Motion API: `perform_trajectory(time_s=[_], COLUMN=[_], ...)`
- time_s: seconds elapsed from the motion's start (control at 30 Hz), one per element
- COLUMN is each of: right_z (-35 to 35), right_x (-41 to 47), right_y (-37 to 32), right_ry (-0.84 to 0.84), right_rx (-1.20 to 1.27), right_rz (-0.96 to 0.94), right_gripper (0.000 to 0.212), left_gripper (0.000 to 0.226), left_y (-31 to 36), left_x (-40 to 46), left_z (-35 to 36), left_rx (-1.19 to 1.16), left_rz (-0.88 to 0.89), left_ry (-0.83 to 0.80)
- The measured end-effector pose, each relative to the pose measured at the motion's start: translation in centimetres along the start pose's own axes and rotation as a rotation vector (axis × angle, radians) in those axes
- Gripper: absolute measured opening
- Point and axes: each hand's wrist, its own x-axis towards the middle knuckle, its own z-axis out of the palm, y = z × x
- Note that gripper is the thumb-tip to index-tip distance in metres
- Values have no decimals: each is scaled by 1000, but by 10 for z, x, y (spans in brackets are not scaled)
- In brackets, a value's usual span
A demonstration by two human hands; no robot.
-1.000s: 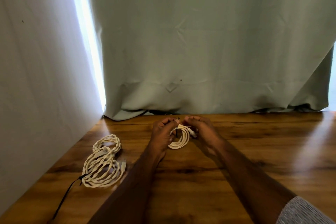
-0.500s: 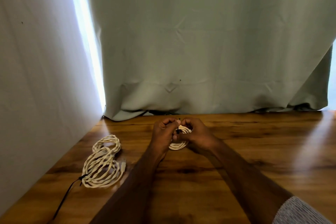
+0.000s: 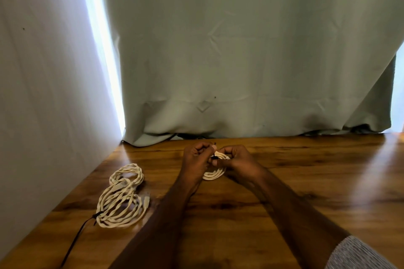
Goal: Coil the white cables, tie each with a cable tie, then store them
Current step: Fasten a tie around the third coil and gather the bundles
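Hands meet over the small coil [image 3: 213, 173] on the table [image 3: 306, 181], right of the tied coil [image 3: 122, 199]: left hand [image 3: 195, 162] pinches the black tie [image 3: 215, 143], right hand [image 3: 237, 160] grips the loops; best pull the tie snug while holding the loops stacked.

Dim room, bright daylight strip beside curtain [image 3: 251, 50], glare on table [image 3: 328, 181], wide-angle bowing

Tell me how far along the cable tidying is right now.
Done: the larger coils lie at the left of the table, one showing a dark tie. In hand: the left hand and right hand hold a small coil, working a dark tie. Left: finishing it and storing everything.
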Motion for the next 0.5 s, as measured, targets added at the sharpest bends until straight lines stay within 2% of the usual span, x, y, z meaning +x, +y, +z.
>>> perform_trajectory(time_s=[0.03,0.13,0.33,0.4,0.5], right_z=[0,-5,-1,-2,-4], right_x=[-2,-3,1,1,0], right_y=[-5,-12,-12,-15,-17], right_ry=[9,4,117,138,217], right_rx=[56,166,225,212,109], right_rz=[29,124,159,168,132], right_gripper=[7,29,21,17,32], left_gripper=[12,16,15,16,16], left_y=[0,-2,-3,-4,-5], left_x=[0,1,-1,-1,-1], left_z=[-1,-7,-5,-5,-5], left_rx=[-3,26,42,47,33], left_rz=[-3,-10,-48,-48,-46], left_ry=[9,-3,-66,-90,-117])
